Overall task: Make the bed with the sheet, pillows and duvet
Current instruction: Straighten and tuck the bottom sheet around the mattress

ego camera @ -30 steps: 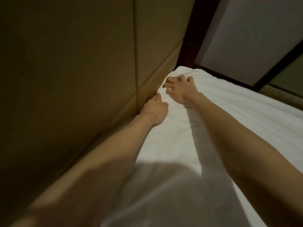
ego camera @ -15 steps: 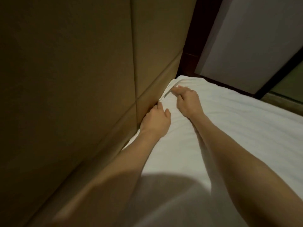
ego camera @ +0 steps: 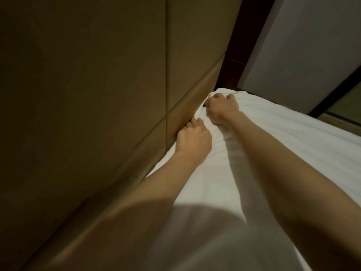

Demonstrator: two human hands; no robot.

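A: Sheet (ego camera: 273,149), position?

B: White, faintly striped, spread over the bed (ego camera: 304,122). Its edge runs along the tan padded headboard (ego camera: 97,94). The cloth bunches into folds at the far corner.

A: Right hand (ego camera: 221,109)?

B: At that far corner, knuckles up. Its fingers (ego camera: 210,100) are clenched around a gathered wad of sheet, right beside the headboard.

A: Left hand (ego camera: 193,141)?

B: Just nearer the person, along the same edge. Its fingers (ego camera: 195,122) curl down onto the sheet's border where it meets the headboard and grasp the cloth there. The fingertips are hidden in the crease.

A: The hands, touching?

B: Close, a ridge of sheet between them. Both forearms reach over the sheet.

A: Surroundings?

B: A pale wall (ego camera: 302,45) beyond the bed, with a dark wooden strip (ego camera: 240,45) beside the headboard.
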